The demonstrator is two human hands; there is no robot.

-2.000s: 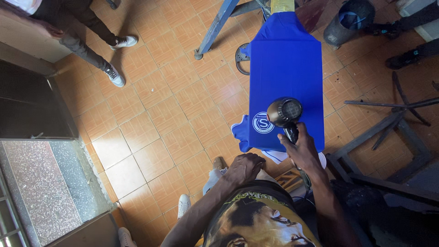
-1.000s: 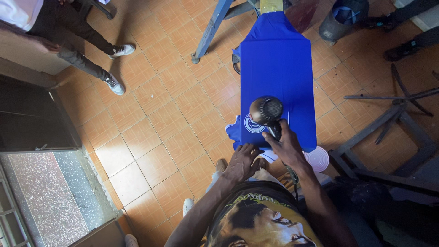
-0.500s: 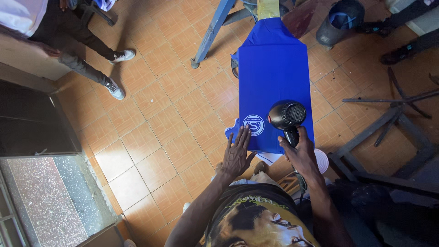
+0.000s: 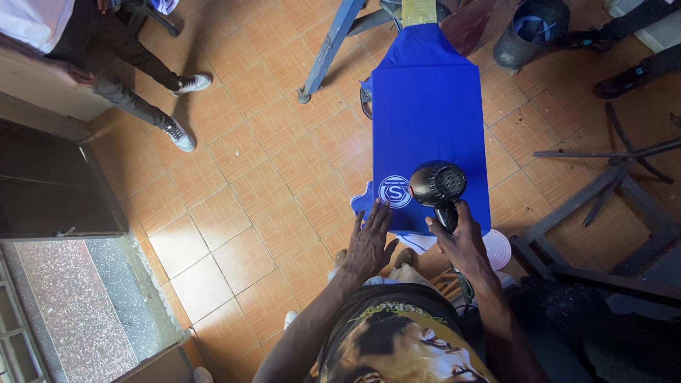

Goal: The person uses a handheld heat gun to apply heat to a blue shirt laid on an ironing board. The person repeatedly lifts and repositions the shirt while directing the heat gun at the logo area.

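Left hand (image 4: 370,241) spread flat, fingers wide, pressing the near edge of the blue shirt (image 4: 430,120) just beside its round white badge (image 4: 395,191), likely to keep the cloth smooth and still. Right hand (image 4: 461,237) wrapped tight round the handle of a black hair dryer (image 4: 438,186), nozzle pointing down right over the badge, probably to warm or dry it. Shirt stretched over a long narrow board above the tiled floor (image 4: 262,213), with another person's shoes (image 4: 186,106) well apart.

Left hand (image 4: 371,243): open, fingers spread flat, palm down, arm stretched forward. Right hand (image 4: 462,241): curled in a closed grip, wrist straight, forearm extended.
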